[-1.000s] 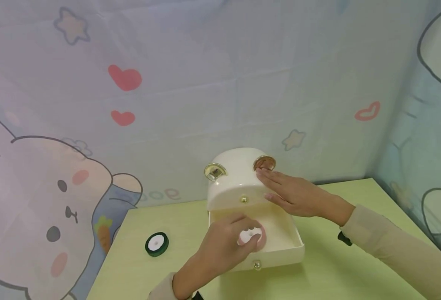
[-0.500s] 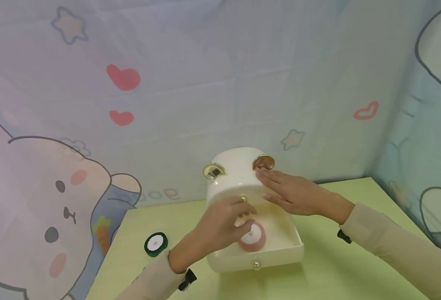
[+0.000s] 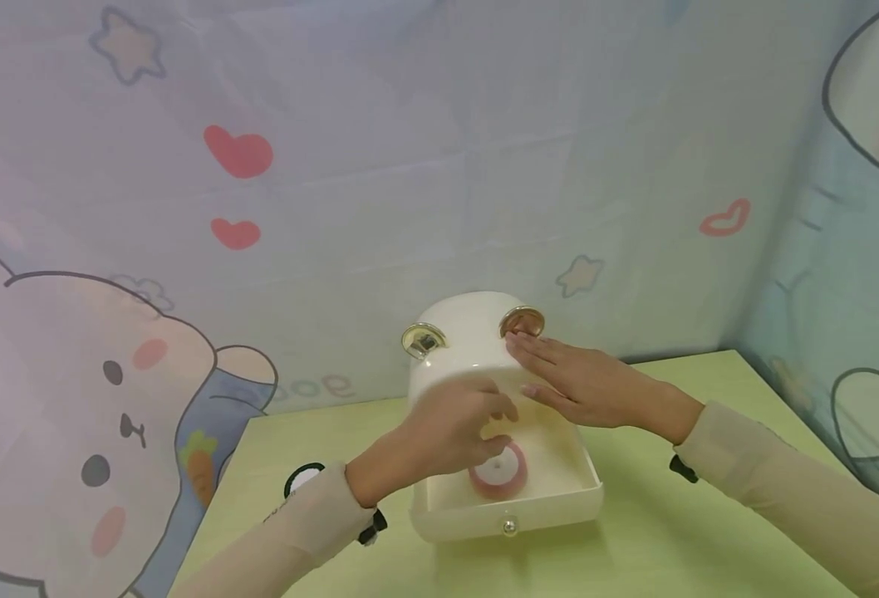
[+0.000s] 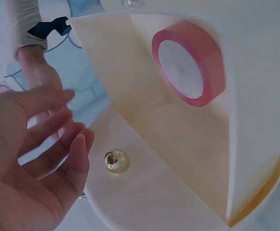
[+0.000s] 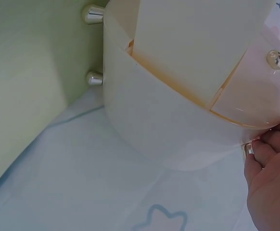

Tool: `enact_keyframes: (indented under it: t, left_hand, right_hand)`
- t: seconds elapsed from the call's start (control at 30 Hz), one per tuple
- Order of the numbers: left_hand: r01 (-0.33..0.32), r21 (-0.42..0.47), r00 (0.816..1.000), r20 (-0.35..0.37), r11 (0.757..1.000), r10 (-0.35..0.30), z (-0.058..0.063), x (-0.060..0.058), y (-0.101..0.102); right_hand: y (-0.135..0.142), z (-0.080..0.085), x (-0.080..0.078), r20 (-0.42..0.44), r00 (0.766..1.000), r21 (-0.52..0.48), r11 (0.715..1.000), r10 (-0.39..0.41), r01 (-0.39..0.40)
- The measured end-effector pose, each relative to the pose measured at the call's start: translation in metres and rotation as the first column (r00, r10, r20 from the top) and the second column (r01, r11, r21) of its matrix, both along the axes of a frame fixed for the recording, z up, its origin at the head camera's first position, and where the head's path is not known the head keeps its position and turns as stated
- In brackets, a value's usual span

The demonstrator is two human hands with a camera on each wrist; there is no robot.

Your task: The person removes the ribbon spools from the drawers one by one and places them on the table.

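A small white cabinet (image 3: 473, 340) with two round gold ears stands against the back cloth, its lower drawer (image 3: 462, 525) pulled out. Inside that drawer lies a roll of pink ribbon (image 4: 212, 62) with a white core. My left hand (image 3: 447, 428) hovers over the drawer's left part, fingers loosely bent and holding nothing. In the left wrist view, its fingertips are beside the gold knob (image 4: 116, 160) of the upper drawer, apart from the ribbon. My right hand (image 3: 589, 386) rests with straight fingers on the cabinet's upper right side, fingertips by the right gold ear (image 3: 523, 320).
A roll of green ribbon (image 3: 301, 477) lies on the light green table (image 3: 656, 515) left of the cabinet, partly hidden by my left sleeve. A printed cloth (image 3: 365, 208) hangs right behind the table. Gold feet (image 5: 94, 78) show under the cabinet.
My left hand has let go of the pink ribbon roll in the drawer and moved up and back from it, its fingers loosening. The right hand has stayed on the cabinet.
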State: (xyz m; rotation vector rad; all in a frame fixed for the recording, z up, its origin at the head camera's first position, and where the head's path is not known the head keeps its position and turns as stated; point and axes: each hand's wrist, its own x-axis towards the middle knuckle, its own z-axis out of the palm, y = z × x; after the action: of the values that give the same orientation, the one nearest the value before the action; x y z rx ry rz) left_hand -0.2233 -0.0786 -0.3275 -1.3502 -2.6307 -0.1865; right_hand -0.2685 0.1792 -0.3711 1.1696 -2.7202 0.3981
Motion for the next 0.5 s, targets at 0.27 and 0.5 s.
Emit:
enact_keyframes:
  t: [0.27, 0.5]
  left_hand:
    - [0.088, -0.128, 0.993, 0.089, 0.988, -0.077, 0.005, -0.011, 0.01]
    - [0.16, -0.292, 0.984, 0.123, 0.943, -0.128, 0.003, -0.018, 0.011]
  right_hand:
    - [0.001, 0.0, 0.001, -0.004, 1.0, 0.001, 1.0, 0.002, -0.002]
    - [-0.001, -0.001, 0.002, -0.016, 1.0, 0.0, 1.0, 0.015, -0.015]
